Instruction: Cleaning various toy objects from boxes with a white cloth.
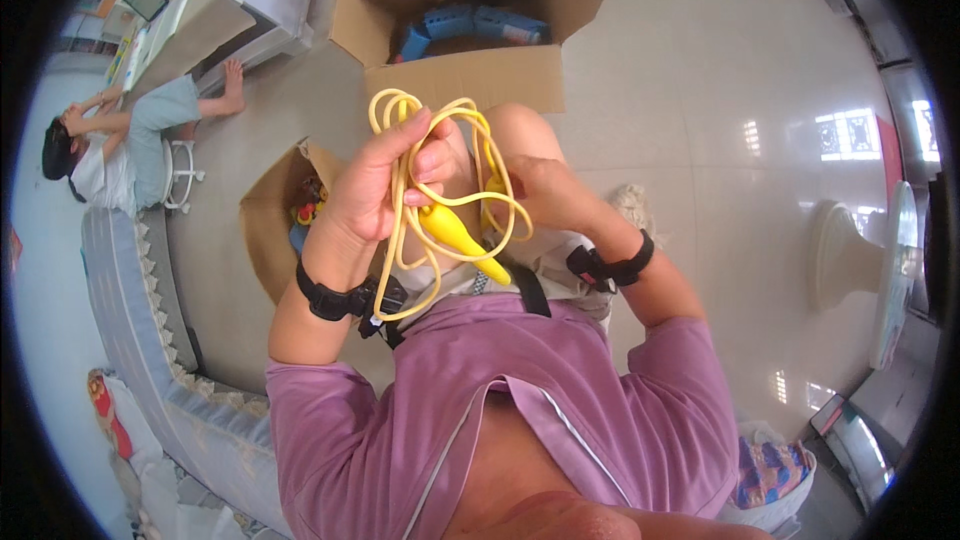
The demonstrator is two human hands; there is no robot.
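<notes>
A yellow skipping rope [390,240] hangs in loose loops from my left hand [397,172], whose fingers and thumb are closed around several strands. One smooth yellow handle [457,236] dangles below that hand, its narrow tip slanting down to the right. To the right, my right hand [544,191] has its fingers curled at a second yellow part of the rope, seemingly the other handle, largely hidden by the fingers. A loop passes in front of this hand. Both hands are above my lap, and each wrist wears a black strap.
An open cardboard box [465,79] with blue items stands ahead on the tiled floor. A smaller box [262,199] with toys is at left, beyond my left forearm. A person [112,157] sits at the far left near a desk. A round-topped table [896,277] stands right.
</notes>
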